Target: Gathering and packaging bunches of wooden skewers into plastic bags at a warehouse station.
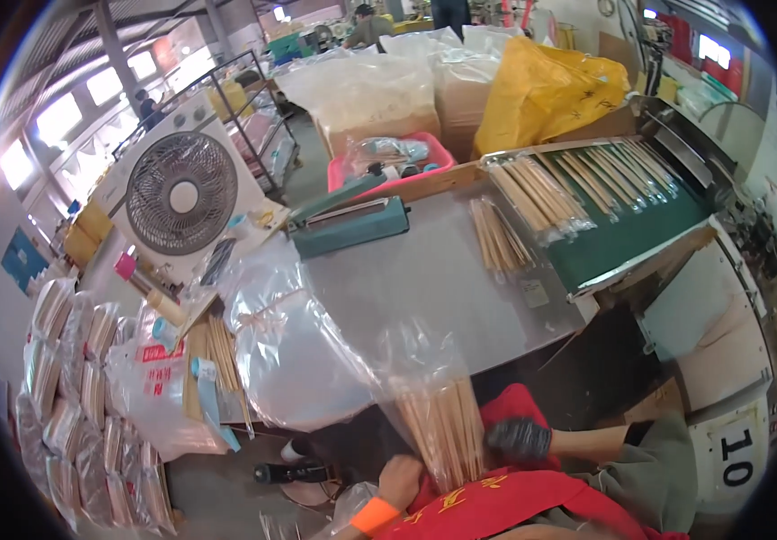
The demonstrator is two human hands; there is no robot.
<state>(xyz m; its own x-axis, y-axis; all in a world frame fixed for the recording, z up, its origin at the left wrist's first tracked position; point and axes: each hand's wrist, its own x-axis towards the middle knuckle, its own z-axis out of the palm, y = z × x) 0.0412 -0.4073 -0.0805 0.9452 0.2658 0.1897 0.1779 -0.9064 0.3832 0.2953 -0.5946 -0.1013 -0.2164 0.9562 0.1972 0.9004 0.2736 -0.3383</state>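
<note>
A clear plastic bag of thin wooden sticks (442,423) stands tilted over my lap, its loose top leaning on the table's front edge. My left hand (400,481), bare with an orange wristband, is closed at the bag's lower left edge. On the other side my right hand (519,438), in a dark glove, is by the bag's right edge; its fingers blend together, and I cannot tell how they are bent. A red apron (514,504) lies under the bag. Left of it, a stack of flat clear bags (303,360) lies on the table.
A green conveyor belt (622,216) at right carries several bagged stick bundles; another bundle (499,238) lies on the grey table (388,288). Behind are a teal sealer (352,227), pink basket (442,155) and yellow sack (541,94). A fan (181,193) and piled bundles (91,396) stand left.
</note>
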